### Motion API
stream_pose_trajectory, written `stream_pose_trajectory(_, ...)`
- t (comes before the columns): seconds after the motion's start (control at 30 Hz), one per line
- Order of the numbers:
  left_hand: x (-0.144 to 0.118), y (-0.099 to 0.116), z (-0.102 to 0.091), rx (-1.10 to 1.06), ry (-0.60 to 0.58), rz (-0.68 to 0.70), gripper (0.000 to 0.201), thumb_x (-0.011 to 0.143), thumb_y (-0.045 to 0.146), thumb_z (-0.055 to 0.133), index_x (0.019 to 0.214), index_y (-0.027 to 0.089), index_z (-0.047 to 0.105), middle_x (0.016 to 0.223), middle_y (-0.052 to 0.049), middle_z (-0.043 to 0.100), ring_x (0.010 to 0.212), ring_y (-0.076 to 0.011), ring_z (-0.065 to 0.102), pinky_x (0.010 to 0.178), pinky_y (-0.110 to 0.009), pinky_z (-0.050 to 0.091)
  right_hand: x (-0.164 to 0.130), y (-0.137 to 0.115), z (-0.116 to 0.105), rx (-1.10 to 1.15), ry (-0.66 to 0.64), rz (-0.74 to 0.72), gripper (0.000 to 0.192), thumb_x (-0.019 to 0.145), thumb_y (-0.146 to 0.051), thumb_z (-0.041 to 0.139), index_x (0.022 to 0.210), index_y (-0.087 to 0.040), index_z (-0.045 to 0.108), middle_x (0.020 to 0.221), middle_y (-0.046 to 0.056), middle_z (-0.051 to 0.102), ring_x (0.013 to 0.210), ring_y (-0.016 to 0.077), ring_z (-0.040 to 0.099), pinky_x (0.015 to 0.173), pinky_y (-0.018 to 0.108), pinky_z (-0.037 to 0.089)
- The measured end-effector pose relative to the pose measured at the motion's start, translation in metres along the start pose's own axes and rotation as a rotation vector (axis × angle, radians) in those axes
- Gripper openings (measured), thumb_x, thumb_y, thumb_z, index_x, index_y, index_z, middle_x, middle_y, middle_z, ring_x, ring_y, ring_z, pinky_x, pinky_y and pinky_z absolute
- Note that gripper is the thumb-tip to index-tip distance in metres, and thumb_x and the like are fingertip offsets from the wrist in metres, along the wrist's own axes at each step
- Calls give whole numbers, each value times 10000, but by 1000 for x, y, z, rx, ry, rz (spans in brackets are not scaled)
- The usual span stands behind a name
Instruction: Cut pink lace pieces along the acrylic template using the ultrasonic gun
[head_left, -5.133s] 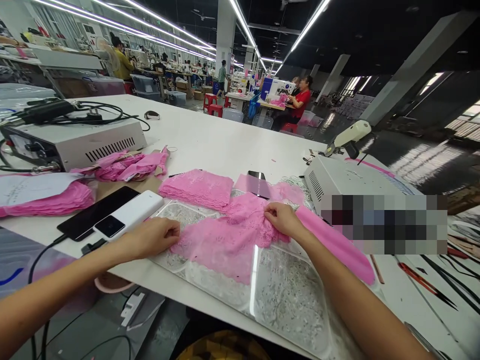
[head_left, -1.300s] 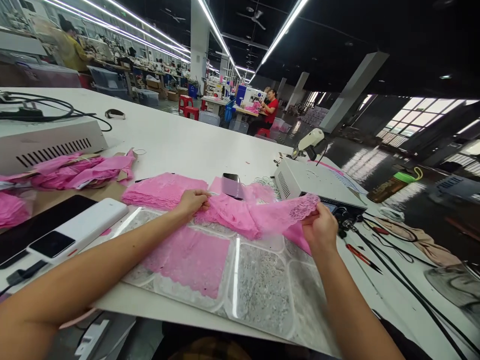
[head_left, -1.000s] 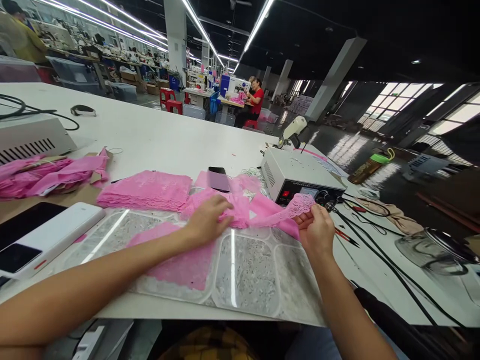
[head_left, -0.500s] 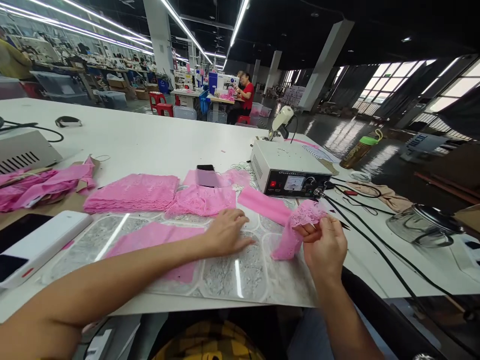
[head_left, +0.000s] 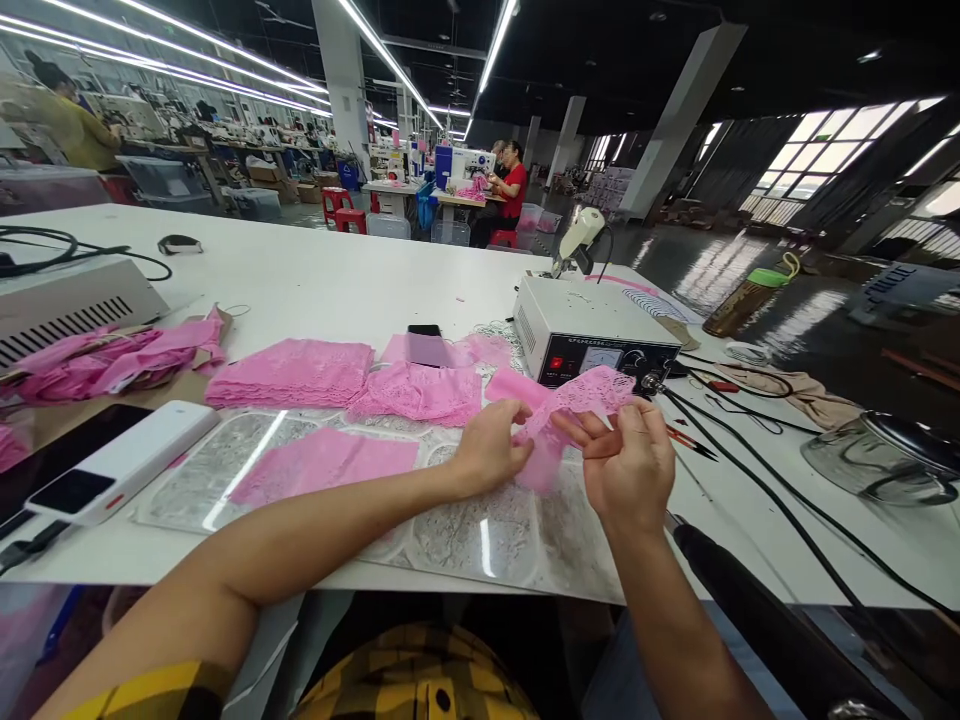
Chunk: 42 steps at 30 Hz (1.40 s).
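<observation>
A pink lace fabric piece (head_left: 551, 425) is stretched between my two hands above the marbled board (head_left: 480, 545). My right hand (head_left: 630, 460) pinches its right end between thumb and finger. At the other end, my left hand (head_left: 491, 448) is closed on the lace's left edge. A flat pink panel (head_left: 322, 465) lies on the board beyond my left forearm. Behind my left hand rest a folded pink lace piece (head_left: 420, 390) and a neat stack of pink lace pieces (head_left: 292, 372). Part of another pink strip (head_left: 517, 385) shows behind the held lace.
A control box (head_left: 600, 320) with a red switch stands at the back right, with black cables (head_left: 750, 485) running forward. Orange-handled tweezers (head_left: 694, 442) and a glass jar (head_left: 877, 460) lie to the right. A white device (head_left: 124, 460), a phone (head_left: 425, 345) and bundled pink fabric (head_left: 135, 355) are also on the table.
My left hand has moved right from the board to the lace and closed on its edge. My right hand has lifted and spread the lace leftward. The view has shifted slightly.
</observation>
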<state>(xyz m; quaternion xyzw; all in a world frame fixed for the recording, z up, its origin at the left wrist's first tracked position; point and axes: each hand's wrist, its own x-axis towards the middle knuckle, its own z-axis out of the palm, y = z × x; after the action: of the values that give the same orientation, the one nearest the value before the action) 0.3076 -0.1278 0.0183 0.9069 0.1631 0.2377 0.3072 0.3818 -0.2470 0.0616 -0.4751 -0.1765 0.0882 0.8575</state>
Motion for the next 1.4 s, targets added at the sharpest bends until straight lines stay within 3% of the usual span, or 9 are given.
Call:
stream_pose_trajectory(0.1,11,-14,-21,45,-28,-3,301,770,81,495,995,157,680,935,-58,705,876,-224,656,823,-337,521,7,-7,-6,23,73,20,312,682,-358,706,808,-226,452,635,-109,460,570,124,623,660,458,629)
stream_pose_trajectory(0.23,-2,-30,-51,132,-100,88,498,745,45,484,1198,167,650,1137,-82,694,1098,-261,613,1004,-406,447,3,-8,-40,-29,104,64,317,644,-347,738,743,-212,468,597,-105,474,549,129,623,657,433,635)
stream_pose_trajectory(0.4,-59,-37,-60,182,-377,306,466,727,55,526,1150,180,677,1153,-96,703,1125,-258,621,1129,-479,318,-27,6,-113,-567,43,347,433,580,-527,768,754,-196,550,630,5,634,508,216,656,436,345,559)
stream_pose_trajectory(0.57,-81,-41,-62,235,-520,459,495,831,128,467,1313,159,574,1366,-152,572,1315,-320,483,1149,-554,246,-42,2,-134,-1140,-29,-44,445,733,-580,614,957,-196,633,782,58,687,495,143,575,444,271,465)
stream_pose_trajectory(0.7,-75,-46,-68,330,-625,519,520,856,149,449,1366,214,529,1481,-104,463,1402,-329,370,1154,-559,232,-41,-2,-114,-1392,-389,-327,363,832,-481,553,1042,-203,653,905,63,674,579,138,564,593,298,497)
stream_pose_trajectory(0.83,-72,-51,-70,360,-615,504,483,888,143,418,1346,230,542,1475,-80,476,1389,-300,395,1152,-534,245,-38,2,-121,-1528,-584,-334,239,877,-340,482,961,-217,669,894,54,673,630,155,598,598,293,489)
stream_pose_trajectory(1.0,-74,-50,-64,286,-479,497,352,936,216,473,1262,189,604,1374,-132,567,1318,-316,469,1131,-542,269,-36,-3,-145,-1571,-572,-354,196,840,-317,495,857,-219,664,778,31,667,543,144,586,513,279,470)
stream_pose_trajectory(1.17,-73,-57,-82,195,-410,434,251,921,198,561,1151,166,658,1268,-134,631,1175,-261,590,1052,-430,417,-37,-10,-123,-1372,-619,-423,177,849,-358,551,846,-234,677,713,7,662,495,123,580,478,241,486)
stream_pose_trajectory(1.4,-113,-85,-151,132,-260,263,160,895,123,563,932,164,713,952,-61,677,845,-142,656,768,-222,515,-65,12,-19,-922,-1009,-344,125,896,-219,561,870,-238,682,807,18,698,693,127,660,604,198,518)
